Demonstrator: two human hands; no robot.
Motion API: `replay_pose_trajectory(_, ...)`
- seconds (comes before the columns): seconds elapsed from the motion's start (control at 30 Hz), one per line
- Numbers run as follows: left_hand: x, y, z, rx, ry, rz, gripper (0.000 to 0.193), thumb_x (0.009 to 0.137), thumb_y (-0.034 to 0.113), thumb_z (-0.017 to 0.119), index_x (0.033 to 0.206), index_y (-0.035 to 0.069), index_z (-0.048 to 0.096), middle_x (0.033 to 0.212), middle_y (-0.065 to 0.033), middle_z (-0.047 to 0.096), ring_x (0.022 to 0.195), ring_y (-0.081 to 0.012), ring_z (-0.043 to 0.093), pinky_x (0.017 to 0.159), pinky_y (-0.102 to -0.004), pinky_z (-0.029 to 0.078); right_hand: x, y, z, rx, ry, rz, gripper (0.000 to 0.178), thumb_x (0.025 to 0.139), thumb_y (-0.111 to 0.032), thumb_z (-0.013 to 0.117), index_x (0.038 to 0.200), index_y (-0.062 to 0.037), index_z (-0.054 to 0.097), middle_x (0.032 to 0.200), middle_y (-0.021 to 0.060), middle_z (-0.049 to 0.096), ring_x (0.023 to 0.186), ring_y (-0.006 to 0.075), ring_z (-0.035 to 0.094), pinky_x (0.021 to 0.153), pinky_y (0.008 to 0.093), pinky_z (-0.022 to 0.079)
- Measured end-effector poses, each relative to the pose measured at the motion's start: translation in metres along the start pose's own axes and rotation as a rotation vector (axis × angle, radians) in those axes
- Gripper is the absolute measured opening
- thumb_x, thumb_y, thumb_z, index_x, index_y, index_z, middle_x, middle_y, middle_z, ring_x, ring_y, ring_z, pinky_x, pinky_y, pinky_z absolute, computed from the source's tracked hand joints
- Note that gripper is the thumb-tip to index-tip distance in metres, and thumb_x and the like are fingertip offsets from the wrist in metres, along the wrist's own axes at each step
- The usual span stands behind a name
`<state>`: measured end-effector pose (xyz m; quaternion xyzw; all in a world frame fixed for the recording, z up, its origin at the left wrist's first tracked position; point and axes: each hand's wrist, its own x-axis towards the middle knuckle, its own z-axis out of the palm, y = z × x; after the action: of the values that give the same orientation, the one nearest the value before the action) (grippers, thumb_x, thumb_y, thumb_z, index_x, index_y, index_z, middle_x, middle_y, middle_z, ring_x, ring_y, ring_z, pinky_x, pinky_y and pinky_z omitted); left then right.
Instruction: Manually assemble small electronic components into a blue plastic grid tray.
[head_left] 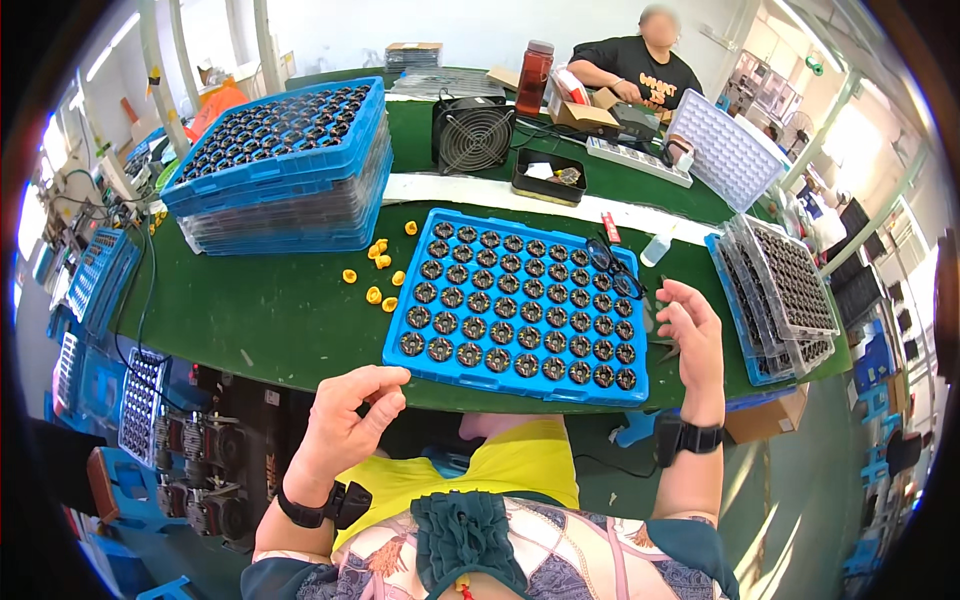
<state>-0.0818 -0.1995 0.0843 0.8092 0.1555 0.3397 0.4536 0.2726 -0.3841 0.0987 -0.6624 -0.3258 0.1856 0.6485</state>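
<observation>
A blue tray (515, 388) lies in front of me, filled with rows of small round black parts (502, 309) with coppery centres. My left hand (350, 415) hovers off the tray's near left corner, thumb and fingers apart, nothing visible between them. Beyond the tray's right edge is my right hand (693, 335), raised with loosely bent fingers, and I see nothing in it. Black-framed glasses (615, 270) rest over the tray's far right corner. Several small yellow caps (374, 295) are scattered on the green tabletop (280, 330) left of the tray.
Stacked blue trays (285, 190) stand far left; clear trays of parts (780, 290) stand right. Behind are a fan (472, 138), a black bin (549, 178), a power strip (640, 162), a red jar (535, 78) and a small bottle (656, 248). Another person (640, 65) sits across.
</observation>
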Motion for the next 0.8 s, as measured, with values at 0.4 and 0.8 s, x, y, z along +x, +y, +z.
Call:
replay_pose_trajectory(0.4,-0.004,0.055,-0.028,0.097,0.358,0.144,0.023,0.087,0.02,0.056,0.086,-0.003,0.06,0.07,-0.0074,0.055,0.06,-0.0125,0.051,0.054,-0.0222,0.039,-0.058,-0.082,0.036,0.105,-0.138,-0.507,0.044,0.077,-0.021,0.064,0.109,0.0069,0.054,0.094,0.0124,0.058,0.079,0.0157,0.054,0.07,0.0265,0.045)
replay_pose_trajectory(0.8,-0.013,0.072,-0.016,0.196,0.26,0.406,0.011,0.076,0.0,0.058,0.087,0.0,0.059,0.084,-0.0147,0.059,0.068,-0.0205,0.057,0.06,-0.0279,0.047,-0.084,-0.088,0.072,-0.014,-0.329,-0.663,0.013,0.072,0.008,0.053,0.08,0.0032,0.062,0.067,0.012,0.062,0.056,0.0146,0.059,0.05,0.022,0.046)
